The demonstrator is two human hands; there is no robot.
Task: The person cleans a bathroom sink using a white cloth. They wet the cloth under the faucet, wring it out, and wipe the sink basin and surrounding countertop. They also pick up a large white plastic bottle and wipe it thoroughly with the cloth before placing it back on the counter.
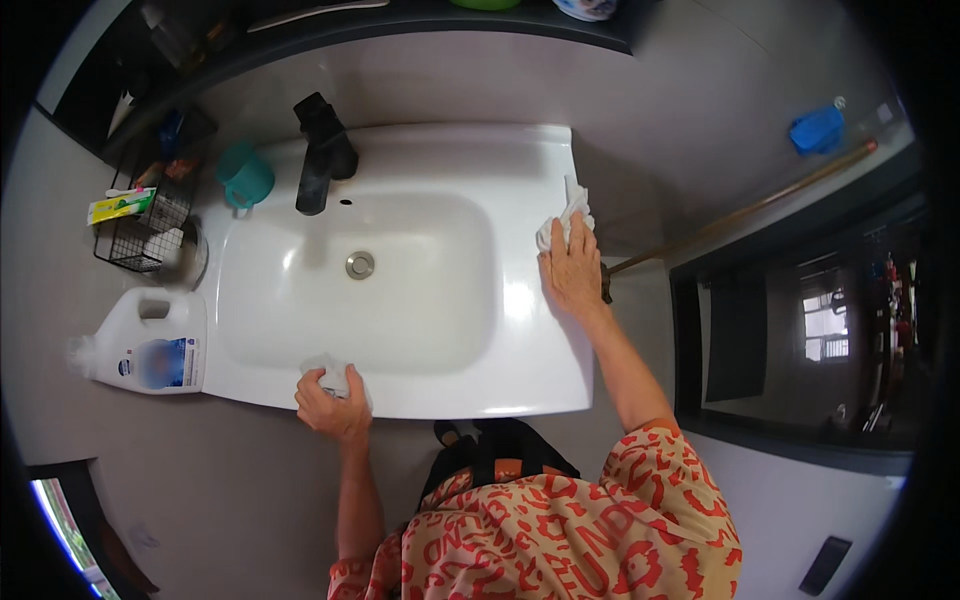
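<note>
A white washbasin (535, 330) with a black tap (318, 165) and a round metal drain (359, 265) lies in front of me. On its right rim, my right hand (575, 275) presses a crumpled white cloth (568, 215) against the edge, fingers stretched over it. At the near rim, left of centre, my left hand (335, 408) curls its fingers and thumb round a whitish, partly see-through crumpled piece (325, 370). The palm hides part of that piece, so its kind is unclear. The bowl of the basin holds no standing water that I can see.
A teal mug (246, 174) stands on the back left rim. Left of the basin are a black wire basket (145, 235) with small items and a white jug-shaped bottle (150, 340). A dark shelf (420, 22) runs above; a wooden stick (760, 205) leans at right.
</note>
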